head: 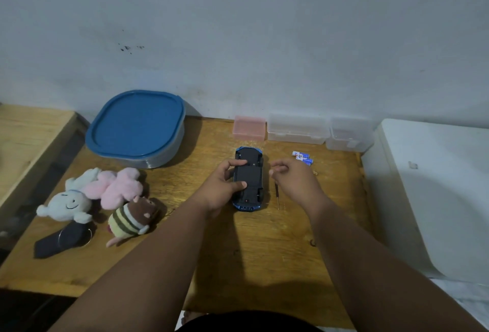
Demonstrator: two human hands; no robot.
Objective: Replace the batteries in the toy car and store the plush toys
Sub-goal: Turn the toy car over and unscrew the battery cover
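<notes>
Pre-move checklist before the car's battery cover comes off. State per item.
1. Toy car underside up: ok.
2. Car steadied: ok, left hand grips it, thumb and a finger on the underside.
3. Screwdriver within reach: ok, it lies on the table just right of the car.
4. Right hand holding the screwdriver: cannot tell, its fingers are curled above the handle.
5. Batteries at hand: ok, on the table beyond the right hand.
6. Battery cover screw loose or tight: cannot tell, too small.
</notes>
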